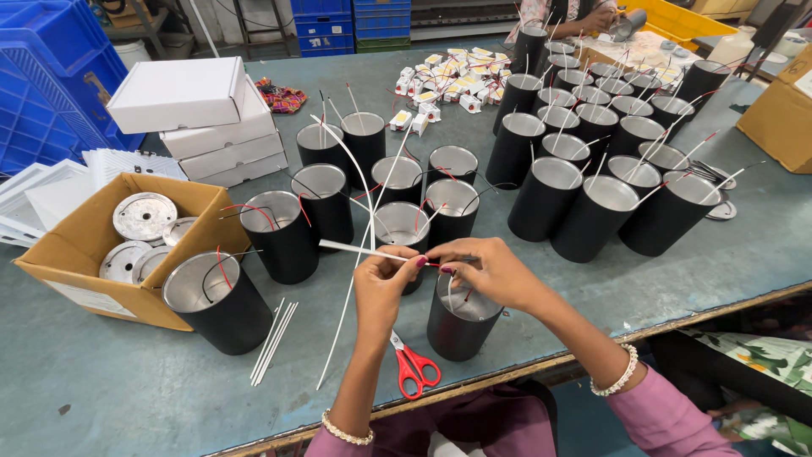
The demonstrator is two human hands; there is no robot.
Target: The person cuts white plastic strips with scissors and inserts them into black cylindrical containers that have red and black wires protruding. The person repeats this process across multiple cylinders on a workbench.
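Observation:
My left hand (385, 292) pinches a long white sleeve tube (359, 250) that runs off to the left. My right hand (491, 271) pinches a thin red wire (431, 265) at the tube's end. Both hands meet over a black cylinder housing (457, 326) with a silver inside, near the table's front edge. Red-handled scissors (413, 368) lie just below my left wrist. A second white tube (355, 288) slants down across the table under my left hand.
Many black cylinders (541, 195) with red and white wires fill the blue-grey table (127, 389). A cardboard box (76, 245) of silver discs sits at left, white boxes (203, 118) behind it, blue crates (51, 76) far left. Several white tubes (272, 338) lie loose. Another person (584, 17) works at the far end.

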